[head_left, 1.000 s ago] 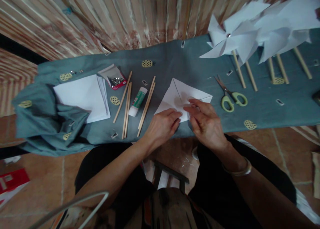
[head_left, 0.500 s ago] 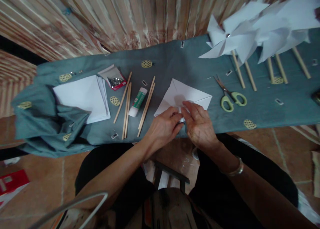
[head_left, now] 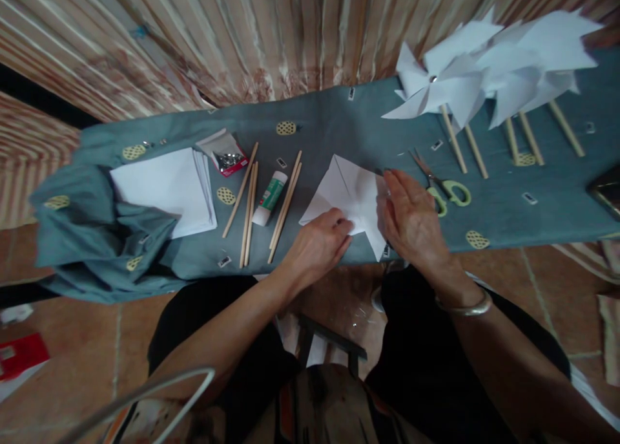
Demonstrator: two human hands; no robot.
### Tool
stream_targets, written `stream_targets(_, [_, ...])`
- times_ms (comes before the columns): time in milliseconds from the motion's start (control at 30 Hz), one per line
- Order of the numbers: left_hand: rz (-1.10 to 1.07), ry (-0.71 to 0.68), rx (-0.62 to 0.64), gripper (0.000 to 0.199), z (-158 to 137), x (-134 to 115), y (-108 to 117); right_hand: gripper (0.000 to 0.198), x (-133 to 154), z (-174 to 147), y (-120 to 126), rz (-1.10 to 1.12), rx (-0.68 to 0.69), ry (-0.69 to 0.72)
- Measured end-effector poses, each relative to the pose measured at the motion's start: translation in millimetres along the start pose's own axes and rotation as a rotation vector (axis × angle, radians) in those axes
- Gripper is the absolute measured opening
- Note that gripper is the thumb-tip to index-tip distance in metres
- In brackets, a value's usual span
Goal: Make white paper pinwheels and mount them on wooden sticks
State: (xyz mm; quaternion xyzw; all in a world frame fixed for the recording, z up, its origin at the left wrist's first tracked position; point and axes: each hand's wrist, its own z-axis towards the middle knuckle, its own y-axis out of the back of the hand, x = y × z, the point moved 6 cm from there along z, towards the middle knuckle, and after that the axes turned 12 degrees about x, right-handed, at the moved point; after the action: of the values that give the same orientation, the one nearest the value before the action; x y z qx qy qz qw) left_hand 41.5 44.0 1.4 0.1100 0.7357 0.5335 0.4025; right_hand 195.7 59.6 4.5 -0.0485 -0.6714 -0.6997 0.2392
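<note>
A white square of paper [head_left: 346, 179] lies on the cloth in front of me, with a crease or slit line running in from its far corner. Its near edge has a notch, and a pointed flap reaches down on the right. My left hand [head_left: 320, 240] is closed on the paper, fingertips pinching it near the middle of the near side. At the right edge, my right hand [head_left: 411, 214] rests with fingers stretched out and touching the paper; its thumb is partly hidden. Green-handled scissors [head_left: 443, 189] lie just beyond it, partly covered by this hand.
Left of the paper are wooden sticks [head_left: 285, 205], a glue stick [head_left: 270, 198], a small box of metal fasteners [head_left: 225, 153] and a stack of white paper [head_left: 162, 189]. Finished paper pinwheels [head_left: 450, 85] lie at the far right. A dark object [head_left: 605, 189] sits at the right edge.
My right hand has moved right, from the paper's near middle to its right edge. The paper's middle now shows, along with the pointed flap. My left hand stays on the paper.
</note>
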Motion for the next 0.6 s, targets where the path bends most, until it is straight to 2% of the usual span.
stream_targets(233, [0.083, -0.039, -0.02, 0.018, -2, 7, 13, 0.044, -18, 0, 10, -0.038, -0.022, -0.053])
stream_targets(467, [0.155, -0.024, -0.109, 0.023, -2, 25, 26, 0.038, -33, -17, 16, 0.172, -0.012, -0.189])
stream_targets(600, [0.176, -0.016, -0.126, 0.029, 1, 31, 28, 0.034, -31, -24, 14, 0.253, 0.03, -0.214])
